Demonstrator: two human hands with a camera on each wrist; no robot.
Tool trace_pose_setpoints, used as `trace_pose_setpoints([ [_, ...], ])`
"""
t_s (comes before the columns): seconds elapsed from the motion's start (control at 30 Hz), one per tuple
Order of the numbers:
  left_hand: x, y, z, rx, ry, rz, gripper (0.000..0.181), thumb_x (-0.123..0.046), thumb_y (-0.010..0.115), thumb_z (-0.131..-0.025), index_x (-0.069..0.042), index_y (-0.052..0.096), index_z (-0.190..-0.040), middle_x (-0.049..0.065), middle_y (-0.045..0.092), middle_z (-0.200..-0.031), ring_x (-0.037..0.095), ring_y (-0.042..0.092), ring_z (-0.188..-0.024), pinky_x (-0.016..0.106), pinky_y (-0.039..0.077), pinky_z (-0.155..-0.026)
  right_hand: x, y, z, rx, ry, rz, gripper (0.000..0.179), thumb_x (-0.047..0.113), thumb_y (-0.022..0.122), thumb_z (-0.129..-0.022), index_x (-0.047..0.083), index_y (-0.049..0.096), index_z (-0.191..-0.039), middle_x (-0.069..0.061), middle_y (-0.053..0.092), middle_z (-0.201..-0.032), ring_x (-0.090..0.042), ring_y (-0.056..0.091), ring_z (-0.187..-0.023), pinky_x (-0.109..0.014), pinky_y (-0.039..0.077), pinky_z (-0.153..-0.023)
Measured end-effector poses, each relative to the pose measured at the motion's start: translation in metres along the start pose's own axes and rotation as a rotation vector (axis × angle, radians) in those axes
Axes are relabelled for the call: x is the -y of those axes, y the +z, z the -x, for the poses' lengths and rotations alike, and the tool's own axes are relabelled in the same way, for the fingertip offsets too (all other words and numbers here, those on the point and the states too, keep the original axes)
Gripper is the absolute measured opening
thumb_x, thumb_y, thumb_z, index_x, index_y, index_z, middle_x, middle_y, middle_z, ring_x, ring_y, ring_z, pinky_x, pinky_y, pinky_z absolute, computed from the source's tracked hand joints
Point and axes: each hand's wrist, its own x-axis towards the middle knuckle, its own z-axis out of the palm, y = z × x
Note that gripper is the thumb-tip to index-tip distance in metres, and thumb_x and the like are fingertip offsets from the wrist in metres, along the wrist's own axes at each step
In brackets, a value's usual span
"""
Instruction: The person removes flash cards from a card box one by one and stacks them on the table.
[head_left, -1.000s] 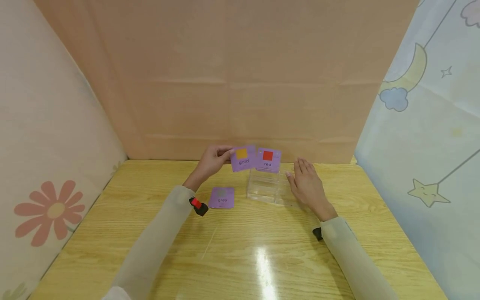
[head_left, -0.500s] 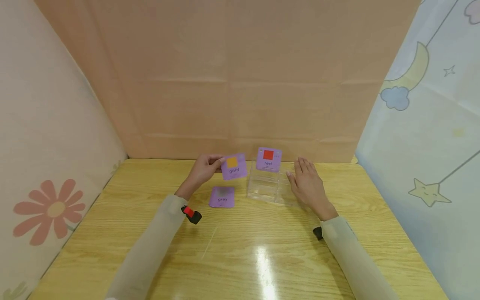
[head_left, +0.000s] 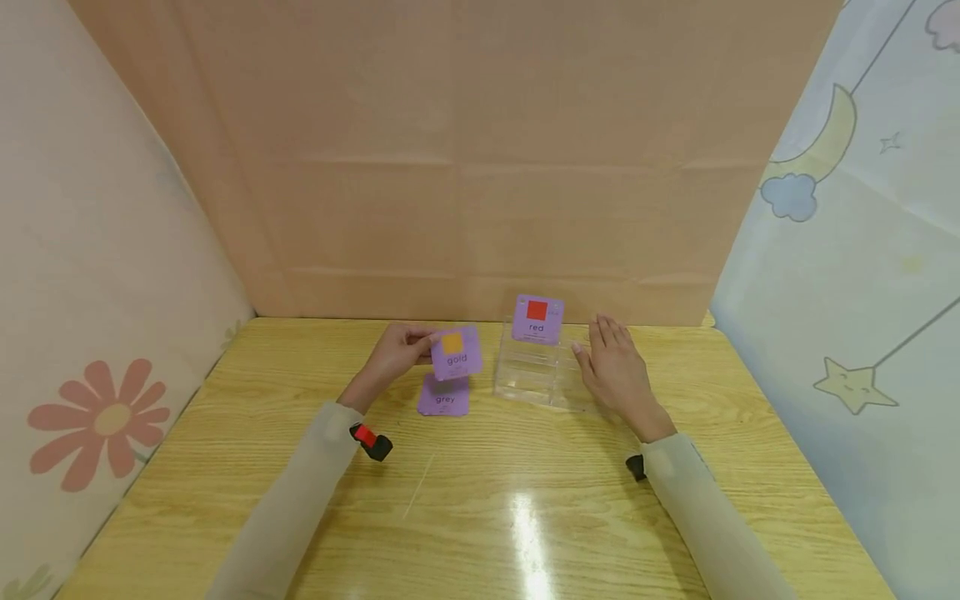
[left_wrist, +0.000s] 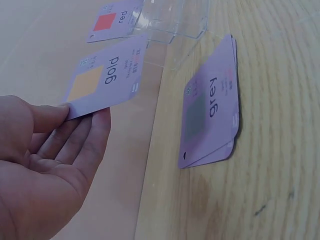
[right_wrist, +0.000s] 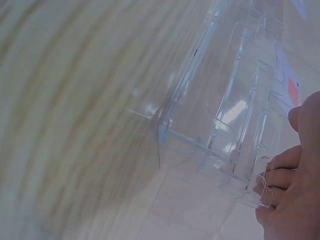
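Note:
My left hand (head_left: pixel 396 353) pinches a purple "gold" card (head_left: pixel 457 353) by its left edge, thumb in front and fingers behind. In the head view this card overlaps the top of a "grey" card (head_left: pixel 444 398). That grey card tops a small stack on the table, as the left wrist view shows. A purple "red" card (head_left: pixel 537 320) stands upright in the back of a clear tiered plastic holder (head_left: pixel 525 375). My right hand (head_left: pixel 617 371) rests at the holder's right side, its fingers straight and close together.
The wooden table (head_left: pixel 480 500) meets a tan backdrop (head_left: pixel 480 183) just behind the holder. Patterned walls stand at left and right. Light glares off the table's front middle.
My left hand has drawn the gold card leftward and down, away from the red card and holder, to above the grey card. The right hand has stayed in place.

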Motion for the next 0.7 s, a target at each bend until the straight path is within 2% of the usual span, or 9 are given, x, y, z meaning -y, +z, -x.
trace_pose_setpoints([
  [0.2, 0.009, -0.002, 0.002, 0.040, -0.023, -0.015, 0.034, -0.012, 0.056, -0.109, 0.005, 0.066, -0.137, 0.027, 0.071, -0.131, 0.022, 0.077, -0.103, 0.050, 0.060, -0.100, 0.000, 0.001, 0.001, -0.006, -0.003, -0.004, 0.067, 0.037, 0.041, -0.114, -0.017, 0.037, -0.154, -0.036, 0.038, -0.162, -0.051, 0.034, -0.154, -0.062, 0.024, -0.130],
  [0.43, 0.019, -0.001, 0.005, 0.031, -0.077, -0.033, 0.035, -0.014, 0.057, -0.109, 0.003, 0.066, -0.138, 0.024, 0.070, -0.134, 0.019, 0.074, -0.104, 0.042, 0.063, -0.097, 0.001, 0.002, 0.002, -0.014, -0.008, 0.003, 0.066, 0.035, 0.044, -0.113, -0.018, 0.039, -0.152, -0.037, 0.040, -0.160, -0.052, 0.037, -0.152, -0.063, 0.025, -0.129],
  [0.7, 0.029, -0.003, 0.007, 0.065, -0.110, -0.011, 0.037, -0.013, 0.056, -0.110, 0.005, 0.062, -0.141, 0.026, 0.067, -0.139, 0.024, 0.074, -0.114, 0.038, 0.063, -0.096, 0.001, 0.000, 0.000, -0.016, -0.010, 0.002, 0.067, 0.036, 0.043, -0.113, -0.018, 0.038, -0.153, -0.037, 0.038, -0.161, -0.052, 0.036, -0.153, -0.062, 0.024, -0.130],
])
